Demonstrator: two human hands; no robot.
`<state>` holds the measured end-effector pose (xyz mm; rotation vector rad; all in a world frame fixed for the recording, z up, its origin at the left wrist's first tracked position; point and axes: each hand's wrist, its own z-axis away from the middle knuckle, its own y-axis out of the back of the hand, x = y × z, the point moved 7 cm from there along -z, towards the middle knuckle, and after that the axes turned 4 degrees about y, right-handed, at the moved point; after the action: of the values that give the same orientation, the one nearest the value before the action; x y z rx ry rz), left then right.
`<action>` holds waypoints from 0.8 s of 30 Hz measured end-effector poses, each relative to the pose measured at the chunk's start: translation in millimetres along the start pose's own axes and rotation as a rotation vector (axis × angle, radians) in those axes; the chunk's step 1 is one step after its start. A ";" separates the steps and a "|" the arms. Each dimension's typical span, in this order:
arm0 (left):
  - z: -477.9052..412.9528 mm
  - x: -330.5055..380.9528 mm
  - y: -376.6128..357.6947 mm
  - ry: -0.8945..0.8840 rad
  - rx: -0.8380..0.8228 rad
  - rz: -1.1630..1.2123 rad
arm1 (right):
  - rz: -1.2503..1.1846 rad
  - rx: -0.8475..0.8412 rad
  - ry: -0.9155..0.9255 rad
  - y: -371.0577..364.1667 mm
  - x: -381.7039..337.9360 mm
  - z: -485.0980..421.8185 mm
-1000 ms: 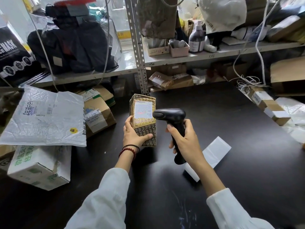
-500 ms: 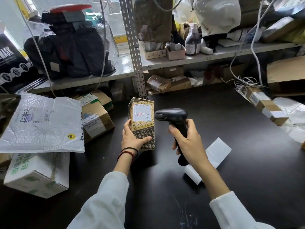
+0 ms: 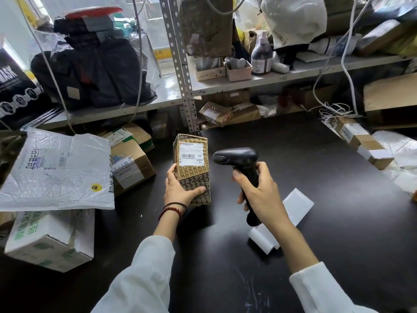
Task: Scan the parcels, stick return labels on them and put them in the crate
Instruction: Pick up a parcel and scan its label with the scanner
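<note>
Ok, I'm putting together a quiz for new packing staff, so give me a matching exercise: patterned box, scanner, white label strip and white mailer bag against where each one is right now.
Things:
1. patterned box
2. scanner
3. white label strip
4. white mailer bag

Places:
A. lying on the dark table
B. gripped in the right hand
C. resting on cartons at the left
D. held upright by the left hand

Pairs: 1-D, 2-B, 3-A, 4-C.
</note>
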<state>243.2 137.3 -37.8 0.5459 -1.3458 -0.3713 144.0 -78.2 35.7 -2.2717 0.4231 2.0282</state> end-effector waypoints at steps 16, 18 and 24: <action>79.7 -45.3 -28.5 0.239 -0.200 0.110 | 0.178 -0.006 -0.282 -17.6 88.0 -2.6; 89.2 -47.9 -29.8 0.226 -0.192 0.114 | 0.191 -0.028 -0.325 -25.6 102.9 -2.7; 98.3 -50.0 -26.8 0.221 -0.178 0.114 | 0.171 -0.015 -0.399 -38.0 139.3 -10.3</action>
<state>138.7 127.5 -81.0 0.3489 -1.1128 -0.3235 176.2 -66.3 -104.9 -1.8212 0.5834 2.4963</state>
